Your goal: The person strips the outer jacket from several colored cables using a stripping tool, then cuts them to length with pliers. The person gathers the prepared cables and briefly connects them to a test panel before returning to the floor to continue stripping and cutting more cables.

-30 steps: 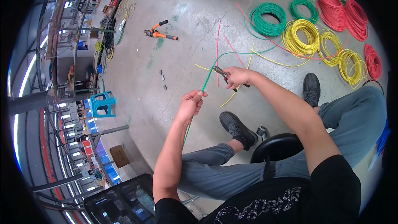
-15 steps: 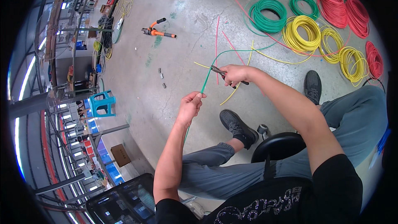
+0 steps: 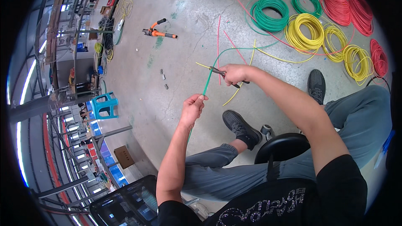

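Note:
My left hand (image 3: 194, 108) is closed in a pinch around a green wire (image 3: 207, 83). The wire rises from the hand, bends to the right and trails across the floor toward the green coil (image 3: 270, 14). My right hand (image 3: 234, 74) grips a pair of dark-handled pliers (image 3: 217, 70), with their jaws at the green wire a short way beyond my left hand. Whether the jaws bite into the wire is too small to tell. Beneath them on the floor lie cut lengths of yellow wire (image 3: 233, 96) and red wire (image 3: 219, 37).
Yellow coils (image 3: 304, 32) and red coils (image 3: 360, 14) lie at the far right. An orange-and-black tool (image 3: 160, 34) and several small grey pieces (image 3: 163, 76) are on the floor ahead. A blue stool (image 3: 104, 106), a cardboard box (image 3: 124, 157) and racks stand left. My shoe (image 3: 240, 129) is near my hands.
The pliers and my right hand have shifted slightly left and toward me along the green wire. My left hand keeps its hold almost in place.

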The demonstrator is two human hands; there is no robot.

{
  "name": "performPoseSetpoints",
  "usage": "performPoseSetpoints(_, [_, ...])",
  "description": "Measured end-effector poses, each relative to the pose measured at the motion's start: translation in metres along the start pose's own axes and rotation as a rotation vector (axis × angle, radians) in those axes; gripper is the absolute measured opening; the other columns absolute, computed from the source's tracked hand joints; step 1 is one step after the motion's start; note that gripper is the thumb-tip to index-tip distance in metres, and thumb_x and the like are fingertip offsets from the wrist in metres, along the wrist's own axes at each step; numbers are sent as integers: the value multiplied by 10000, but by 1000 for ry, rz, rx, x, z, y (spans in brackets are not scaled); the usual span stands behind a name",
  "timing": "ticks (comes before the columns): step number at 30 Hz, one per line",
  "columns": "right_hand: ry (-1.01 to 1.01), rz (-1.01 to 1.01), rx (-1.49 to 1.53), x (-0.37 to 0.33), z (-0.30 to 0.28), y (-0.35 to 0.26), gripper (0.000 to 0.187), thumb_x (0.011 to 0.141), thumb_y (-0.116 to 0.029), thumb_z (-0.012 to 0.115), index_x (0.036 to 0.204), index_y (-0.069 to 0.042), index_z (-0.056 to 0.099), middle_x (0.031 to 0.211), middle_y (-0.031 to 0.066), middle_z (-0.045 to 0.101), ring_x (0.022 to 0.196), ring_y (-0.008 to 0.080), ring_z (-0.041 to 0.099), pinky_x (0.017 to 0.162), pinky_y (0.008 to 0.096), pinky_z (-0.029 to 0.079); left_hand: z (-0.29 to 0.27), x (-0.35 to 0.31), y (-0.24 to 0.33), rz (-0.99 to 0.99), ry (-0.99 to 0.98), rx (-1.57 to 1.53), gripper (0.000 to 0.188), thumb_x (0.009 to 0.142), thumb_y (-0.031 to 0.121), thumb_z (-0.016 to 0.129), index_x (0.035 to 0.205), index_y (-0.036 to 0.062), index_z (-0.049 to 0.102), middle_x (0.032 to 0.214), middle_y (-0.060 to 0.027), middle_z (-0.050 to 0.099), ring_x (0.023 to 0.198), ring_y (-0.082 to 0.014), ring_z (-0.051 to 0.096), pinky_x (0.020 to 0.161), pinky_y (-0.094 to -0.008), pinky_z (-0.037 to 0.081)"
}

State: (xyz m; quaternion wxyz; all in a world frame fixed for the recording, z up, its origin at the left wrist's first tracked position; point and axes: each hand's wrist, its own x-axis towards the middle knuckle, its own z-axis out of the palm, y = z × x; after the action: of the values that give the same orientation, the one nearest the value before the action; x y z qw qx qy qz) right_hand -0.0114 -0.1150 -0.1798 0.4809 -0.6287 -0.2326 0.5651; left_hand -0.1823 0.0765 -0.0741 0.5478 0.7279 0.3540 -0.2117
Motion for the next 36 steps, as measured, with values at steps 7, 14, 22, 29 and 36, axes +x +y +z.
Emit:
performPoseSetpoints(7, [70, -27, -9, 0, 5, 4, 588, 777, -39, 567, 1363, -73, 551, 782, 66, 627, 684, 164, 596, 607, 340, 472, 3, 1, -1, -1, 34, 51, 193, 1032, 233, 570, 996, 95, 700, 642, 87, 436, 492, -14, 307, 430, -208, 228])
performPoseSetpoints(14, [54, 3, -57, 4, 4, 4, 482, 869, -51, 580, 1347, -76, 515, 797, 68, 639, 560, 126, 517, 478, 313, 394, 6, 2, -2, 46, 63, 71, 215, 1028, 220, 574, 968, 71, 716, 621, 91, 442, 512, -24, 324, 459, -233, 256])
performPoseSetpoints(22, [75, -5, -76, 11, 9, 11, 470, 883, -79, 580, 1349, -91, 517, 789, 68, 645, 594, 138, 557, 510, 325, 432, 5, 3, -4, 31, 58, 69, 210, 1022, 214, 577, 961, 68, 716, 638, 88, 447, 527, -29, 333, 471, -236, 267])
performPoseSetpoints(29, [160, 33, -262, 8, 10, 7, 351, 817, -100, 572, 1147, -25, 668, 792, 133, 670, 739, 244, 685, 671, 411, 521, 6, 6, -4, 40, 57, 78, 215, 1025, 212, 570, 957, 68, 714, 637, 86, 448, 532, -29, 329, 475, -237, 265])
performPoseSetpoints(36, [239, 6, -344, 5, 9, 13, 341, 878, -278, 648, 1084, -7, 670, 803, 125, 672, 771, 278, 678, 714, 437, 521, 9, 9, -11, 81, 43, 122, 216, 1039, 240, 558, 969, 87, 693, 618, 94, 415, 499, -20, 305, 438, -224, 235])
